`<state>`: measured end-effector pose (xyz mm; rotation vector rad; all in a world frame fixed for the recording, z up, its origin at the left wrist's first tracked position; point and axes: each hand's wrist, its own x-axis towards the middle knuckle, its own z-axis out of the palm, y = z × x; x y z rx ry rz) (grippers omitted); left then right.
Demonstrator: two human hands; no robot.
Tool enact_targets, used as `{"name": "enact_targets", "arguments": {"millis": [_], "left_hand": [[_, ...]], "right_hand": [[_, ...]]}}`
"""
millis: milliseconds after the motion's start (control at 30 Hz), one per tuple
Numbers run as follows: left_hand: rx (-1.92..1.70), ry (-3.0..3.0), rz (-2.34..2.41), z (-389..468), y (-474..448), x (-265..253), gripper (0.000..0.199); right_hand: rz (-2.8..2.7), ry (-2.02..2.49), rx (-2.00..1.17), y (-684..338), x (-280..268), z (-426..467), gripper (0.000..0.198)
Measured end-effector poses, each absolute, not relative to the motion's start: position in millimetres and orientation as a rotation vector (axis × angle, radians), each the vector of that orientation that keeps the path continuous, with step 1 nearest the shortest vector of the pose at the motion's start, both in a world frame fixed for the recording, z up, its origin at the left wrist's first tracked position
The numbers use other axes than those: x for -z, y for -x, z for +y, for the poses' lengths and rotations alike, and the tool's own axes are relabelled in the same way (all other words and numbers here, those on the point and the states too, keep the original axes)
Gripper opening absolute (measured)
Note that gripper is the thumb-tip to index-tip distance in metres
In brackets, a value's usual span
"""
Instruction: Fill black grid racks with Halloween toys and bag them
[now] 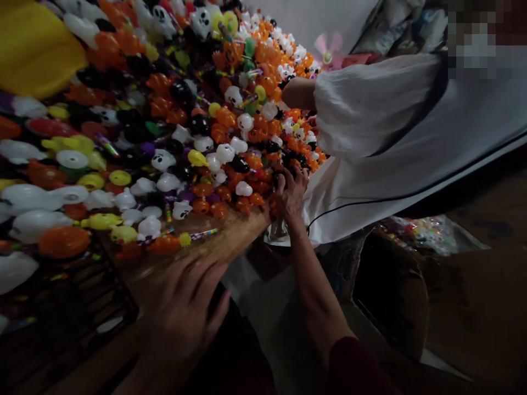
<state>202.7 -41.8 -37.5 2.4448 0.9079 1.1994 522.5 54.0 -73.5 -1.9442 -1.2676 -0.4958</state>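
A big pile of small plastic Halloween toys covers the wooden table: white ghosts, orange pumpkins, black and yellow figures. My right hand reaches to the pile's near right edge, fingers bent down among black and orange toys. What its fingertips grip is hidden. Slightly blurred, my left hand hovers at or just over the table's front edge, its fingers extended and thumb apart, with nothing in it. Closest to it lie a yellow spiky piece and a thin patterned stick.
A co-worker in a white top sits at the right, one arm by the pile. A black crate stands lower left, a yellow container upper left. Cardboard boxes and a bag of colourful pieces are at lower right.
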Motion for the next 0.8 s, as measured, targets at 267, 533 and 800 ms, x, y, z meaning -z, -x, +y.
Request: {"name": "enact_targets", "arguments": {"millis": [267, 533, 800], "left_hand": [[-0.541, -2.689, 0.95, 11.4, -373.5, 39.4, 0.063], [-0.47, -2.741, 0.955, 23.3, -396.6, 35.1, 0.042], [-0.487, -2.762, 1.0, 10.1, -366.4, 35.3, 0.038]], "right_hand": [[-1.117, 1.699, 0.606, -537.3, 81.2, 48.5, 0.039], [-0.987, 1.86, 0.518, -557.1, 96.0, 46.5, 0.04], [-0.894, 1.896, 0.518, -517.8, 89.3, 33.7, 0.038]]}}
